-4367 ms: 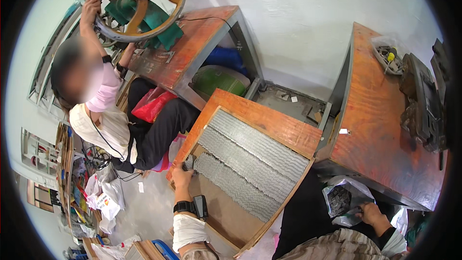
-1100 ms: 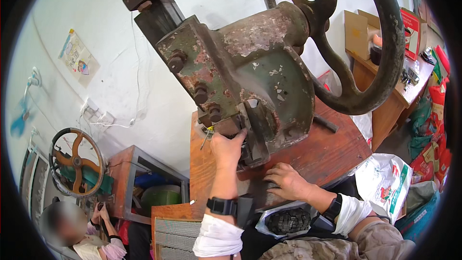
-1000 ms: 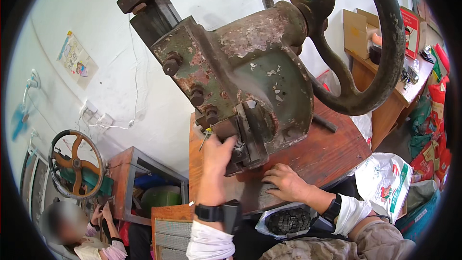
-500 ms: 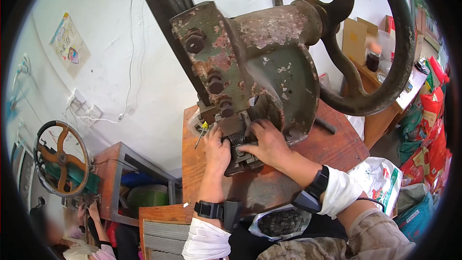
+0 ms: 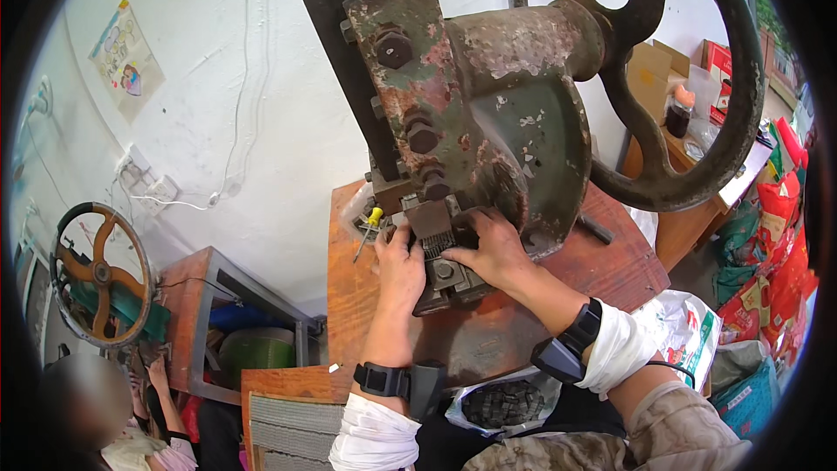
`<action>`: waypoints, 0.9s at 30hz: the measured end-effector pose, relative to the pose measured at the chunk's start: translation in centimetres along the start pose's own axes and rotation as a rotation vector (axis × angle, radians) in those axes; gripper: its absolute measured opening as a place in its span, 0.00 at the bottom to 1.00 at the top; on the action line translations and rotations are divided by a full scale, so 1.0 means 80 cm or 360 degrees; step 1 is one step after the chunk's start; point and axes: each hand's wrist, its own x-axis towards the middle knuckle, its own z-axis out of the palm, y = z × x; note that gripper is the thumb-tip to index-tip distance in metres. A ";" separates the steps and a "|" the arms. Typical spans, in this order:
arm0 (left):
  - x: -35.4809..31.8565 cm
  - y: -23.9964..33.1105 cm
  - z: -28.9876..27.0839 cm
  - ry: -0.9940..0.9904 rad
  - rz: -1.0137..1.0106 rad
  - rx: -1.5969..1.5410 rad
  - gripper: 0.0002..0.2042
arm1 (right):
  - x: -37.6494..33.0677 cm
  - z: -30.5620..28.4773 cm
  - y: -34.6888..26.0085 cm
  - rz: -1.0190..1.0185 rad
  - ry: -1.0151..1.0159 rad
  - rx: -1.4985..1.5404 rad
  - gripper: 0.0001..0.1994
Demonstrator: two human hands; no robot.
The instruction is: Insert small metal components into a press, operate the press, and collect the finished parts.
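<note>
My left hand (image 5: 400, 269) and right hand (image 5: 499, 250) are resting, fingers bent, beside the ridged metal piece (image 5: 438, 245) lying between them at the press (image 5: 534, 135); whether either is gripping, I cannot tell. It's looking stiff, probably favouring a hold by its sides.

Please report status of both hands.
Left hand, right hand either side of ridged grey metal piece. Worn green metal press above. Yellow-handled tool beside left hand.

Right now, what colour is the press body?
The press body is dull green with reddish patches; clearest in head view.
</note>
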 end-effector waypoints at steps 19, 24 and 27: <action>0.001 0.002 0.001 0.0075 0.0106 -0.0251 0.19 | -0.004 -0.001 -0.007 0.0065 0.0061 0.0217 0.21; -0.004 0.013 -0.005 0.0090 0.0321 0.0059 0.19 | -0.001 0.006 -0.027 0.0170 0.0089 -0.0156 0.32; -0.012 0.030 -0.005 0.0175 0.0077 -0.0068 0.20 | -0.001 0.006 -0.023 0.0043 0.0144 -0.0161 0.35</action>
